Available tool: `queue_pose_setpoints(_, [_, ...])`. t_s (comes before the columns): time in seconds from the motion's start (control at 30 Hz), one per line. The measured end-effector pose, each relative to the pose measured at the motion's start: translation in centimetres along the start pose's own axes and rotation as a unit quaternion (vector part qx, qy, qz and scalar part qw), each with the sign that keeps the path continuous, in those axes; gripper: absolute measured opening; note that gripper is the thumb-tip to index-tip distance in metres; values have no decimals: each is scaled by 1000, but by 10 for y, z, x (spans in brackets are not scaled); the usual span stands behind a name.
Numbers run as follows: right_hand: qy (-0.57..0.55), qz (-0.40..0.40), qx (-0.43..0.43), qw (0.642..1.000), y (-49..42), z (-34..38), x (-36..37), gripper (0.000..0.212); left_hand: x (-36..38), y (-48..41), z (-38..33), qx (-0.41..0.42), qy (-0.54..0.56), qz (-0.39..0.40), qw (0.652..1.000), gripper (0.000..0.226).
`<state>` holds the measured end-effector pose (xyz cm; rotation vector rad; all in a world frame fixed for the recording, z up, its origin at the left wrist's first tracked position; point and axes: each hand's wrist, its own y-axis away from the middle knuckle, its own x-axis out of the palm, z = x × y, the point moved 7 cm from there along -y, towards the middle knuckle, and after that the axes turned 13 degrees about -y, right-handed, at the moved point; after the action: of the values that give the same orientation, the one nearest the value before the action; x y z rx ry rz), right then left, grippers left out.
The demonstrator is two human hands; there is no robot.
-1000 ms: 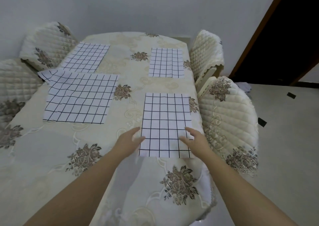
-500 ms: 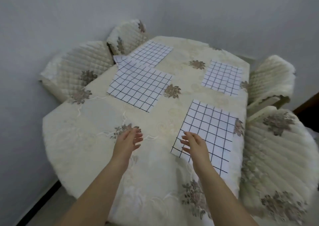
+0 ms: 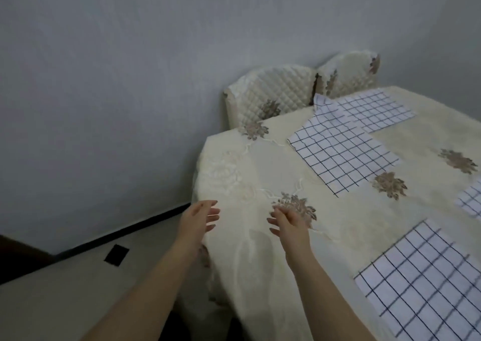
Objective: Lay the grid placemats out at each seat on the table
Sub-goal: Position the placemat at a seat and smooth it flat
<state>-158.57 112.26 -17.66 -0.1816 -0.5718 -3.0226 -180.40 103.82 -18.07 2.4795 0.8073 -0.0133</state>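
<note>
Several white placemats with a black grid lie on the cream floral tablecloth (image 3: 351, 218). The nearest placemat (image 3: 426, 283) is at the lower right. A larger placemat (image 3: 343, 153) lies mid-table, overlapping a far placemat (image 3: 374, 109). A fourth placemat (image 3: 471, 200) shows at the right edge. My left hand (image 3: 200, 218) hovers at the table's near left corner with relaxed fingers, holding nothing. My right hand (image 3: 289, 223) is held over the cloth beside a brown flower motif, fingers loose, also holding nothing.
Two quilted cream chairs (image 3: 273, 93) (image 3: 348, 72) stand against the grey wall at the table's far left side. A dark baseboard (image 3: 117, 236) and a black floor marker (image 3: 116, 254) lie to the left on the pale floor.
The view has swung left toward the table's left corner. Both hands have left the nearest placemat and moved left; they now hover over the bare cloth and the table edge.
</note>
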Motion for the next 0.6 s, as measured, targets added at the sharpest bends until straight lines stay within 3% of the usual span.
queue_pose_setpoints(0.23, [42,26,10,999,-11,-20,94,12,-75,-46,4,-16,8,-32,999,22])
queue_pose_setpoints(0.6, [29,-36,-2,999,-40,-29,232,21,-157,-155,-34,10,-29,49,998,21])
